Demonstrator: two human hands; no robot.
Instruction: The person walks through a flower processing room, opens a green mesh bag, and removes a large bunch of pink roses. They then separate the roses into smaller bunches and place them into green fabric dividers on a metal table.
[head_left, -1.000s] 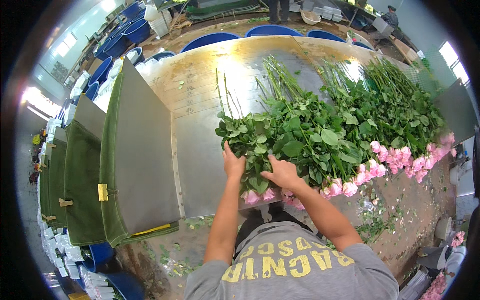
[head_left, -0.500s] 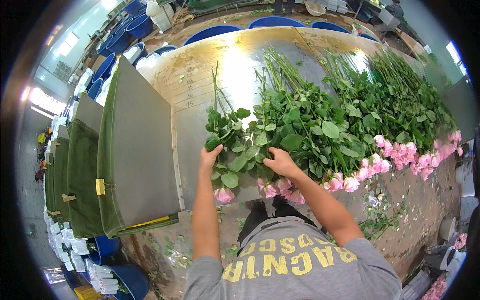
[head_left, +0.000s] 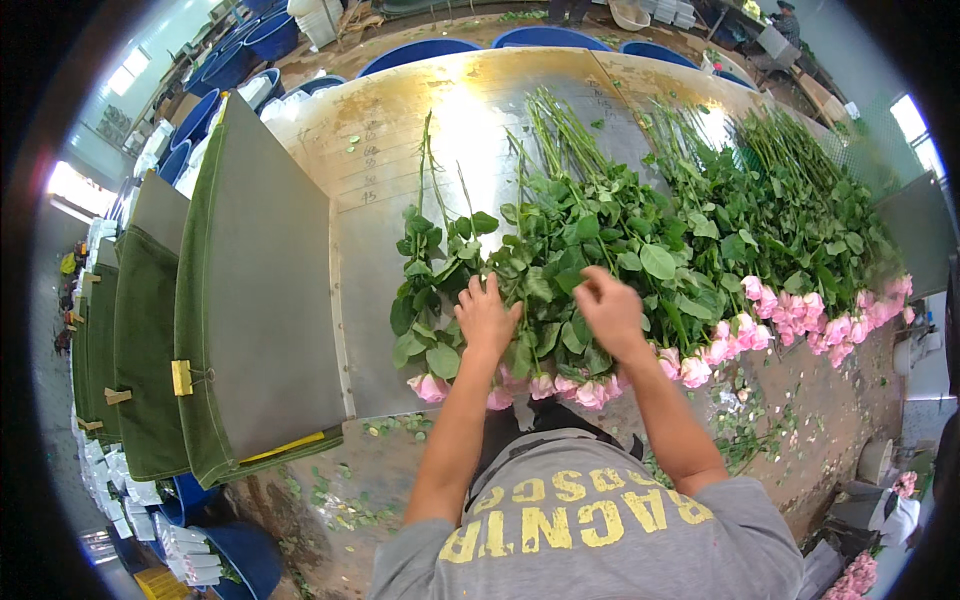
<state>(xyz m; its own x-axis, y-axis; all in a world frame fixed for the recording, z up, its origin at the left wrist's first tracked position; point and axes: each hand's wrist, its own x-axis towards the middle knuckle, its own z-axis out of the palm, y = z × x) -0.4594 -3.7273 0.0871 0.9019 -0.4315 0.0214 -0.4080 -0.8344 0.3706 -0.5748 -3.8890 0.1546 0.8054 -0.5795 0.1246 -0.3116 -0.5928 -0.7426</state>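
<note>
Pink roses with long leafy stems lie across the metal-topped table, blooms toward me and cut ends away. My left hand [head_left: 487,316] rests over the leaves of the leftmost stems, its fingers apart and nothing visibly gripped. Under and beside it are a few loose rose stems [head_left: 424,250], with a pink bloom [head_left: 429,387] at the near edge. My right hand [head_left: 612,312] is over the larger pile of roses [head_left: 600,225], close to a broad leaf. Motion smears its fingers, so their grip is unclear.
An upright grey board [head_left: 265,290] with green cloth borders the table [head_left: 372,300] on the left, yellow clip on its edge. More pink roses [head_left: 835,325] lie to the right. Blue tubs [head_left: 550,38] stand beyond the far edge. Leaf scraps litter the floor [head_left: 375,470].
My left hand has let go of the leftmost stems and moved right; those stems now lie slightly farther left. My right hand has lifted away from the lower leaves, up and right over the pile.
</note>
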